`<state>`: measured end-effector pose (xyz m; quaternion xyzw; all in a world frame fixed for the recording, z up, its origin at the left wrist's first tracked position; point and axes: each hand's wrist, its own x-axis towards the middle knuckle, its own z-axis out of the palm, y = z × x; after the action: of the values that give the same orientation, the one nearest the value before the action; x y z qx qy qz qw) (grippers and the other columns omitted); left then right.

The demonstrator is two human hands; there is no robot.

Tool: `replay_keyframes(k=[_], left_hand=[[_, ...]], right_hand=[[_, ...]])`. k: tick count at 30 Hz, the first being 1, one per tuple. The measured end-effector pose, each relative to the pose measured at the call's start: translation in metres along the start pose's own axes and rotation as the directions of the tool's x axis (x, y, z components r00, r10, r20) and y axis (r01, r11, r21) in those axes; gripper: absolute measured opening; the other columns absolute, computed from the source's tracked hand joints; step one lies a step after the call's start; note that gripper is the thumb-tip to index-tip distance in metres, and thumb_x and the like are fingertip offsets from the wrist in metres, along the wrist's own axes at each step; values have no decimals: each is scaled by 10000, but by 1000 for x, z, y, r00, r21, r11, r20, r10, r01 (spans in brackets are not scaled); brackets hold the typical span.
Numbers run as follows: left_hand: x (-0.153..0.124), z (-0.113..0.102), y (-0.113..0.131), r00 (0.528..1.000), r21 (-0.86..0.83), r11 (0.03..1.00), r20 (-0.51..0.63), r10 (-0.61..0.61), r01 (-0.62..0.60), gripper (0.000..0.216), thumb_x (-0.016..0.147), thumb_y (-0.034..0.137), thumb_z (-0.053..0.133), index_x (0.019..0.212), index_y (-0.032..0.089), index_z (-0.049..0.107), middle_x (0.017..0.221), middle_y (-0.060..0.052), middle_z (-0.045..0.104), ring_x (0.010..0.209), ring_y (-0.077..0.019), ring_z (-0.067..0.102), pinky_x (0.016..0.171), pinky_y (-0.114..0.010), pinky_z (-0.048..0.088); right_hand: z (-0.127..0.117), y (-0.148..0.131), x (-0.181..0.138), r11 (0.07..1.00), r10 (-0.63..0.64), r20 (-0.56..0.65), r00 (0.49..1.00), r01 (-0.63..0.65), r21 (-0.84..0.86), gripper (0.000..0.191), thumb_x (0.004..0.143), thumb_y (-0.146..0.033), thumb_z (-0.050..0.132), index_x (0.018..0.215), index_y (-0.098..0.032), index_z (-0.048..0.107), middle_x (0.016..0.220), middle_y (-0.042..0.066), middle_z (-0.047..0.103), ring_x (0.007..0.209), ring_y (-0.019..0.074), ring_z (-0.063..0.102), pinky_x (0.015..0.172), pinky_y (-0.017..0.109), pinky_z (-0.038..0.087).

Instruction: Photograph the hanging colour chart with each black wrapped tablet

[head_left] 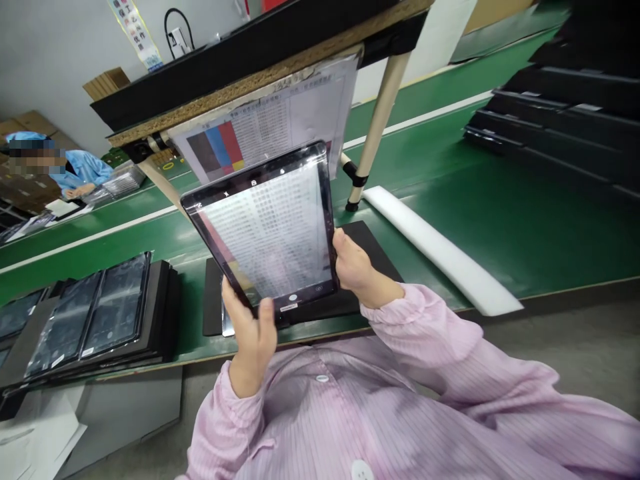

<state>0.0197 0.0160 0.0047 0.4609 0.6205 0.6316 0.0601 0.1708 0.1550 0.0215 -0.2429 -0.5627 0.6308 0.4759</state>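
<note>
A black-framed tablet [273, 233] is held up and tilted in front of me, its lit screen showing a camera picture of printed rows. My left hand [250, 330] grips its lower left corner, thumb over the front edge. On the right edge, my right hand [357, 267] is closed round the frame; most of its fingers are hidden behind. Just beyond the tablet hangs a printed sheet [300, 113] with grey, blue and red blocks, partly covered by it. Beneath lies a black pad [373, 250] on the green table.
Wrapped tablets [115, 303] lie on stacked black foam trays at the left. A white foam strip [440, 250] rests to the right, below tall stacks of black trays [565, 127]. A shelf [260, 73] stands over the table [450, 180]. A co-worker [83, 170] sits far left.
</note>
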Motion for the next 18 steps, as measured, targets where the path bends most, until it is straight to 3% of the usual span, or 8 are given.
replay_keyframes(k=[2, 5, 8, 12, 15, 18], left_hand=[[6, -5, -4, 991, -300, 947, -40, -130, 112, 590, 909, 546, 587, 1403, 241, 485, 1457, -137, 518, 1376, -273, 473, 1169, -441, 342], [16, -9, -5, 920, -574, 745, 40, -389, 340, 476, 846, 512, 690, 1290, 364, 602, 1364, -18, 626, 1280, -226, 562, 1084, -402, 449], [18, -4, -2, 852, -622, 626, 137, -505, 471, 505, 806, 477, 741, 1292, 429, 614, 1412, 31, 604, 1282, -220, 562, 1036, -381, 492], [10, 10, 0, 824, -642, 560, 214, -525, 523, 471, 827, 473, 717, 1289, 440, 628, 1384, 28, 632, 1272, -211, 579, 987, -339, 528], [4, 19, -2, 823, -642, 538, 291, -488, 546, 471, 840, 465, 712, 1301, 441, 620, 1351, 18, 657, 1264, -207, 590, 1001, -345, 526], [-1, 27, 0, 805, -612, 541, 314, -503, 577, 492, 832, 464, 729, 1310, 425, 619, 1349, 1, 659, 1234, -211, 614, 990, -342, 536]], right_hand=[[2, -6, -5, 1000, -26, 30, 999, 26, 10, 940, 809, -895, 395, 1421, -197, 542, 1342, 86, 596, 1377, 264, 464, 1131, 406, 452], [1, -21, -14, 986, -158, 111, 981, 164, -41, 830, 934, -770, 340, 1545, -209, 385, 1534, 54, 398, 1473, 226, 319, 1227, 389, 323], [-6, -42, -18, 916, -318, 246, 916, 364, -167, 716, 1020, -607, 318, 1617, -241, 170, 1631, -11, 144, 1526, 172, 153, 1279, 337, 161], [-23, -67, -13, 786, -381, 353, 855, 500, -363, 723, 1042, -556, 272, 1625, -188, 51, 1635, 13, 97, 1520, 167, 178, 1273, 303, 156], [-36, -75, -10, 689, -388, 339, 857, 514, -511, 716, 1046, -528, 270, 1624, -195, 12, 1632, 19, 113, 1502, 182, 246, 1255, 324, 229], [-48, -71, -11, 655, -324, 269, 907, 420, -629, 711, 1035, -524, 309, 1626, -217, 60, 1608, 29, 221, 1433, 212, 390, 1203, 364, 348]])
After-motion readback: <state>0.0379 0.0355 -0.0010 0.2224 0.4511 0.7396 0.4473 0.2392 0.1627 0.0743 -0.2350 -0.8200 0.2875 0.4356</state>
